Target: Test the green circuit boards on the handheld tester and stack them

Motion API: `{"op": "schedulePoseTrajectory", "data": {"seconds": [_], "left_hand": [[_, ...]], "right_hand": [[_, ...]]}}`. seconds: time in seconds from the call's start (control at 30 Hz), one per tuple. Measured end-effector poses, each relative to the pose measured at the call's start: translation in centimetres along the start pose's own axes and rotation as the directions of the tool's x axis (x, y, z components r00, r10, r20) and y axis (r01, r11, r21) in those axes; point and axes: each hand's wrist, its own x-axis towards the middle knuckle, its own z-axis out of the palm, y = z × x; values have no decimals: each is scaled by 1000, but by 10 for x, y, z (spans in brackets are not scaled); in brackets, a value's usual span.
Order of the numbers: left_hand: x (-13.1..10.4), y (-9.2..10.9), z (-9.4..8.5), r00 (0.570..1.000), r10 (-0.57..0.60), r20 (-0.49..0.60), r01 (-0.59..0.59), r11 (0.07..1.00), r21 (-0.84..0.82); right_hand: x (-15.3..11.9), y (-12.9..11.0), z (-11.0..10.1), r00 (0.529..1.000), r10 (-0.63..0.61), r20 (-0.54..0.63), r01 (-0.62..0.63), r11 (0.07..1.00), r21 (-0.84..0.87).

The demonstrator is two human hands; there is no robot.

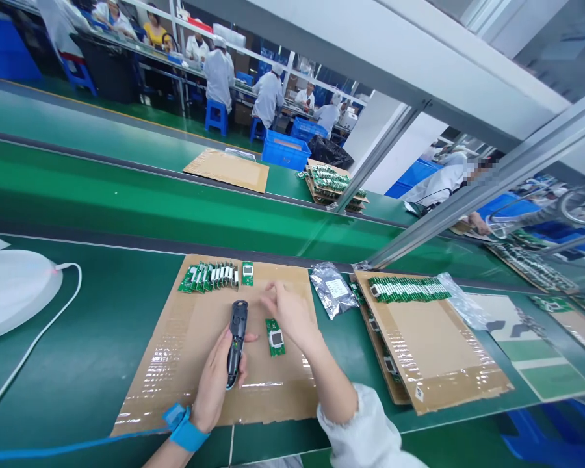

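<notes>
My left hand (pixel 215 379), with a blue wrist strap (pixel 188 429), is closed around a long black handheld device casing (pixel 237 344). A bit of green shows inside the casing. My right hand (pixel 288 315) hovers over the cardboard sheet (pixel 175 364), its fingers bent together; anything between them is too small to make out. Just below it lies a green circuit board (pixel 275 338) with a white-framed dark square. Near the sheet's far edge stands a row of similar boards (pixel 209 277), with one single board (pixel 247 273) lying flat beside it.
To the right, a silver bag (pixel 333 289) lies by stacked cardboard sheets (pixel 433 344) carrying a row of boards (pixel 409 289). A white device (pixel 17 292) with a cable is at left. Beyond the green divider (pixel 127 195) are more boards (pixel 329 179), a metal post (pixel 380 159) and several co-workers.
</notes>
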Motion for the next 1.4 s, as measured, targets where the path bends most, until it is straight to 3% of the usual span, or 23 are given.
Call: {"op": "schedulePoseTrajectory", "data": {"seconds": [0.13,0.23,0.43,0.53,0.63,0.73,0.8,1.0,1.13,1.27,1.4], "left_hand": [[1,3,-3,999,39,-35,-39,999,-11],[1,4,-4,999,34,-38,-35,999,-17],[2,2,-6,1000,13,-28,-14,1000,-13],[4,1,-6,999,26,-29,-26,1000,-10],[5,0,-6,999,21,-28,-21,1000,-11],[4,0,-6,999,14,-31,-15,1000,-17],[2,1,-6,1000,15,-23,-16,1000,-24],[0,4,-7,999,20,-28,-23,995,-100],[1,10,-5,998,37,-54,-44,989,-140],[-3,24,2,999,42,-11,-43,986,-158],[-12,41,10,998,17,52,-9,987,-158]], "right_hand": [[57,-11,9,998,-47,-40,49,998,27],[74,-7,17,995,-100,-30,101,994,34],[48,26,24,995,-17,-103,13,999,-39],[33,38,19,993,-31,-110,23,997,-71],[31,44,9,977,-203,-69,196,976,-91],[40,49,3,894,-445,52,447,890,-86],[46,54,3,864,-498,74,503,861,-80],[43,78,14,952,-274,-136,273,962,-26],[33,90,20,963,-109,-246,152,975,164],[21,87,17,960,31,-280,104,884,456],[3,59,9,975,93,-201,83,687,722]]}}
